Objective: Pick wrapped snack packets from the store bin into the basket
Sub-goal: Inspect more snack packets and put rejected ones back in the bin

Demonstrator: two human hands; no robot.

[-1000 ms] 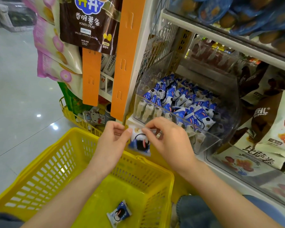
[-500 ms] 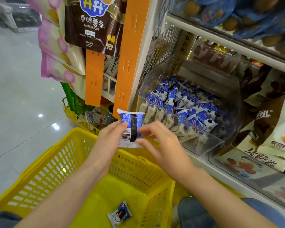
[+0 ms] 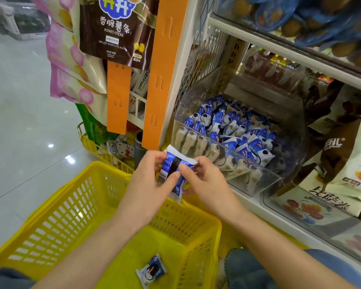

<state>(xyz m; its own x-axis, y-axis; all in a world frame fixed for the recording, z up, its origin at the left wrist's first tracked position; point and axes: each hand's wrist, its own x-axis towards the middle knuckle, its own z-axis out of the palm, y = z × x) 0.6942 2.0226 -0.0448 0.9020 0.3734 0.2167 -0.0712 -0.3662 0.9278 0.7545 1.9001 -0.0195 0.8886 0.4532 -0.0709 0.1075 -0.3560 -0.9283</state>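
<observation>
One packet (image 3: 151,270) lies in the yellow basket (image 3: 56,215); left hand (image 3: 148,184) and right hand (image 3: 206,182) both pinch another packet (image 3: 174,170) above its far rim; the clear bin (image 3: 265,174) holds many more.

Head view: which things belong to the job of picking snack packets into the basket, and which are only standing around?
Job in hand:
held packet, pinched by left hand and right hand; clear bin full of packets; yellow basket; second packet lying in it.

Just around:
potato sticks bag; orange strip; pink bags; brown pouch.
</observation>
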